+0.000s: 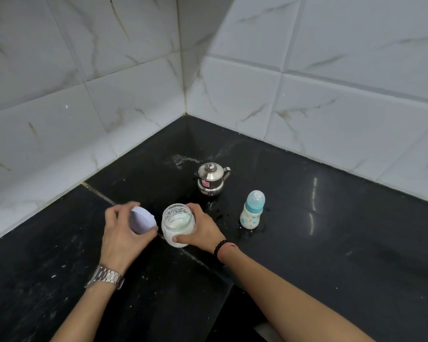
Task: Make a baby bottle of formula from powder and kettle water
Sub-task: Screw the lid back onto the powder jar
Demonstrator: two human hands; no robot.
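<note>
The black table sits in a tiled corner, and it has wet spots and white specks on it. That matters, because wet stone is slippery, and a jar or bottle could slide if it gets bumped.

The jar of white powder stands near the front of the table with its top open. The right hand has its grip curled round the jar's side, thumb in front, holding it steady. If that grip lets go too soon, the jar could tip and spill powder all over.

The left hand has its grip closed round the pale lid, lifted just beside the jar. The lid could drop or land in the wet, and then it would be dirty.

The shiny kettle stands behind the jar, lid on. Its water may be hot, I think, so a reaching arm could knock it and get burned.

The bottle stands to the right of the kettle, apart from both hands, with its blue top still on. It is tall and thin, so it could fall over easily. No scoop can be seen.
</note>
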